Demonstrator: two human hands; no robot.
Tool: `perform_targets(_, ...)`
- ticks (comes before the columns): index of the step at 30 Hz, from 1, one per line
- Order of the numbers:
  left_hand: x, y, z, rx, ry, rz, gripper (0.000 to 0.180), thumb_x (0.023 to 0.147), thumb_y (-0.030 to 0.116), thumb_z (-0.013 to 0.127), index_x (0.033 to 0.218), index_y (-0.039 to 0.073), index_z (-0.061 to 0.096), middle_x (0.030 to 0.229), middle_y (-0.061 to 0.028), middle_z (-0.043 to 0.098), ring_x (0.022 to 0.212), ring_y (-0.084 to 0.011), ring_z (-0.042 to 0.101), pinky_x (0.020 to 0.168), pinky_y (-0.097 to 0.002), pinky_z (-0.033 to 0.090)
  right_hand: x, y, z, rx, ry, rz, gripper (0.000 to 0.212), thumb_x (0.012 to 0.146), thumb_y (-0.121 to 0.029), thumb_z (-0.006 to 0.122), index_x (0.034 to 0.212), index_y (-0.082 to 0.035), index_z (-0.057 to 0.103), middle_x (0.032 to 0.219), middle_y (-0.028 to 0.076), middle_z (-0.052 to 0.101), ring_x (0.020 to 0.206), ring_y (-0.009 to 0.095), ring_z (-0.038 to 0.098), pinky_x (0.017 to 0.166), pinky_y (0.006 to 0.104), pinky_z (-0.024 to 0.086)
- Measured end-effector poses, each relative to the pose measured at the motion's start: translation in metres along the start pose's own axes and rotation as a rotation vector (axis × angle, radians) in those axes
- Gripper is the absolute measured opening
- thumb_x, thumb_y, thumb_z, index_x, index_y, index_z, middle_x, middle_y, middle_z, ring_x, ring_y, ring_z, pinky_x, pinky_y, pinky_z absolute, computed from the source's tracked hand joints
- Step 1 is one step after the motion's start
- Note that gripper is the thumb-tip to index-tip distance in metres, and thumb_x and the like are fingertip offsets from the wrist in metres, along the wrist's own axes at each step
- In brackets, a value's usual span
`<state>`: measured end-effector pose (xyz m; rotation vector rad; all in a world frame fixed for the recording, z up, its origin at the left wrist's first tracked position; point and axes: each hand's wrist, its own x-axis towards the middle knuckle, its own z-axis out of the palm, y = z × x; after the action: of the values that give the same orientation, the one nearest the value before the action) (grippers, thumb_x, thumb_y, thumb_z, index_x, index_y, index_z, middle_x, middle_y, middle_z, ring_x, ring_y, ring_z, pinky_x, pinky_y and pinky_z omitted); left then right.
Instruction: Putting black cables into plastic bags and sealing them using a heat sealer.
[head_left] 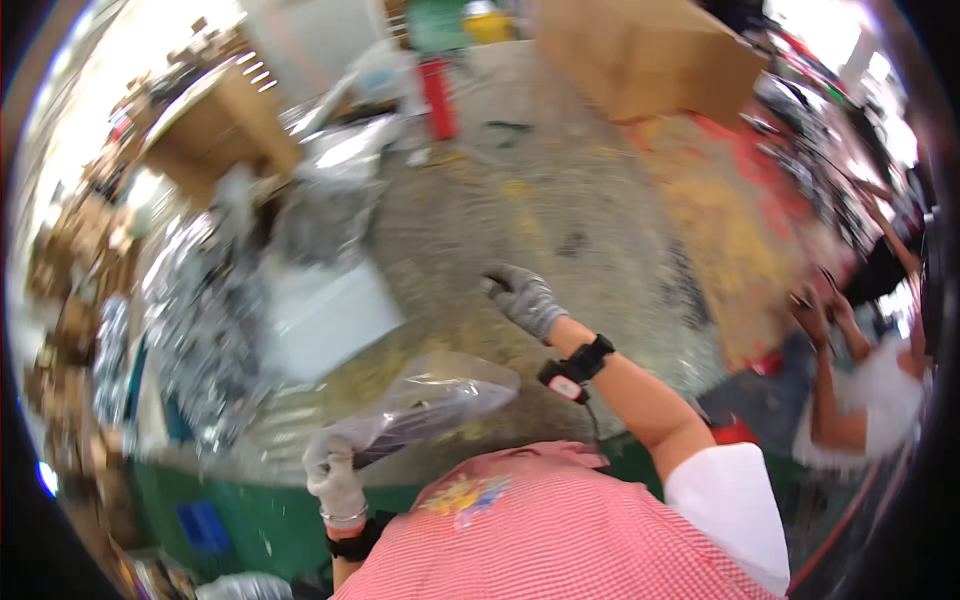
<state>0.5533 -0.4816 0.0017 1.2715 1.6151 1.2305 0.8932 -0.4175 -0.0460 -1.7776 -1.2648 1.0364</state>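
My left hand (336, 482), in a pale glove, is closed on one end of a clear plastic bag (450, 388) at the lower left. Something dark and flat shows through the bag; its kind is unclear. The bag's other end spreads to the right above the worktable (560, 225). My right hand (524, 298), in a grey glove, reaches out over the middle of the table. Its fingers are loosely bent and a little blurred, with nothing visible in them.
Many plastic-wrapped pieces (205, 320) are heaped on the left, beside a pale flat sheet (330, 320). A red cylinder (437, 100) and a large cardboard box (650, 60) stand at the far side. An open carton (215, 130) stands far left. At right, another person (865, 400) works.
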Motion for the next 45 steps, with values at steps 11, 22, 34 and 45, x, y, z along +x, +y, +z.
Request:
perform_targets(11,-0.029,-0.006,-0.149,0.107,0.114,0.143,0.02,0.082,0.012,0.056,0.071,-0.004,0.059,0.078,-0.0103,0.059,0.065,-0.0125,0.05,0.058,-0.0235,0.039,0.075,-0.055,0.297,-0.965,-0.287,-0.454,0.064,0.089,-0.046,0.039,0.14,-0.008,0.03,0.149,0.012,0.022,0.139,0.027,0.016,0.112,0.0447,0.009)
perform_targets(22,0.016,-0.055,-0.263,0.11,-0.189,0.085,0.008,0.077,0.003,0.059,0.076,-0.003,0.064,0.08,-0.0143,0.063,0.073,-0.0222,0.064,0.063,-0.0277,0.049,-0.069,-0.042,0.299,-1.002,-0.465,-0.539,0.045,0.082,-0.033,0.054,0.119,-0.008,0.055,0.129,0.015,0.047,0.118,0.029,0.045,0.099,0.0434,0.035)
perform_targets(34,0.005,-0.054,-0.238,0.092,-0.199,0.308,0.009,0.075,0.001,0.057,0.077,-0.005,0.063,0.083,-0.0143,0.065,0.072,-0.0201,0.063,0.063,-0.0267,0.048,-0.035,0.01,0.225,-0.408,0.392,0.094,0.027,0.087,-0.031,0.054,0.092,-0.006,0.062,0.088,0.021,0.062,0.086,0.04,0.058,0.073,0.0429,0.046)
perform_targets(45,-0.026,-0.043,-0.089,0.065,-0.329,0.239,0.02,0.083,0.015,0.061,0.076,-0.004,0.058,0.075,-0.0082,0.056,0.066,-0.0159,0.051,0.059,-0.0262,0.041,-0.113,0.186,-0.083,-0.279,0.923,0.502,0.043,0.09,-0.039,0.044,0.103,-0.002,0.062,0.107,0.026,0.058,0.101,0.042,0.054,0.087,0.0446,0.042)
